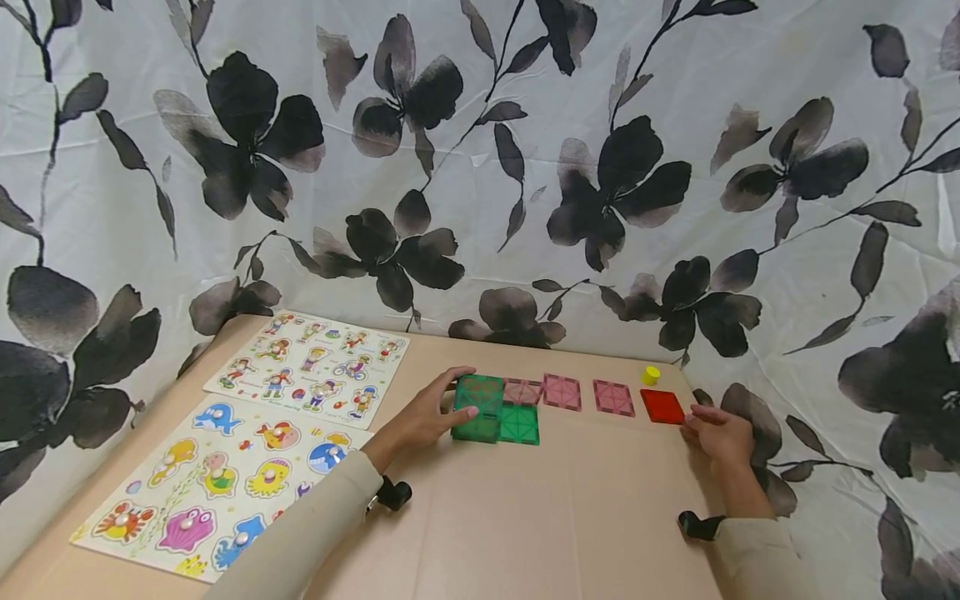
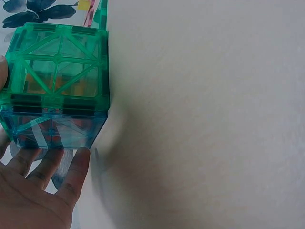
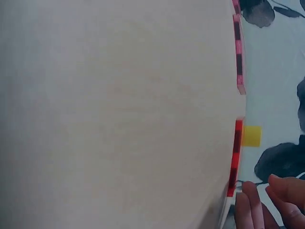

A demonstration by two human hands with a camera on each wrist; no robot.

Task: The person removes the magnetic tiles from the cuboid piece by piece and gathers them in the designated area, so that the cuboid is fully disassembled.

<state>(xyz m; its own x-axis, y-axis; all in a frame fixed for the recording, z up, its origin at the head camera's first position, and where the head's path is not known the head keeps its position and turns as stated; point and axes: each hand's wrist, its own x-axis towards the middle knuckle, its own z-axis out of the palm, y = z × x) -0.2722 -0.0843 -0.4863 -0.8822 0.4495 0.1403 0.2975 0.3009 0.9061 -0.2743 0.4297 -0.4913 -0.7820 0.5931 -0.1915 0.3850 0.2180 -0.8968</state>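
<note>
My left hand point(image 1: 420, 421) holds a box of see-through magnetic tiles point(image 1: 477, 429) at its left end, thumb at the top front edge. In the left wrist view the box has a green lattice face point(image 2: 58, 62) and a blue side point(image 2: 71, 129), which the spread fingers point(image 2: 76, 174) touch. A flat-topped green tile part point(image 1: 519, 425) adjoins the box on the right, with a pink tile point(image 1: 522, 392) behind it. My right hand point(image 1: 722, 435) has its fingertips beside the right edge of a flat red tile point(image 1: 662, 407); whether they touch it is unclear. Nothing shows in its grasp.
Two pink tiles point(image 1: 562, 392) point(image 1: 614, 397) lie between the box and the red tile. A small yellow cylinder point(image 1: 650, 375) stands behind the red tile. Two picture puzzle boards point(image 1: 311, 362) point(image 1: 255, 487) cover the table's left part. A floral curtain point(image 1: 510, 200) hangs behind the table.
</note>
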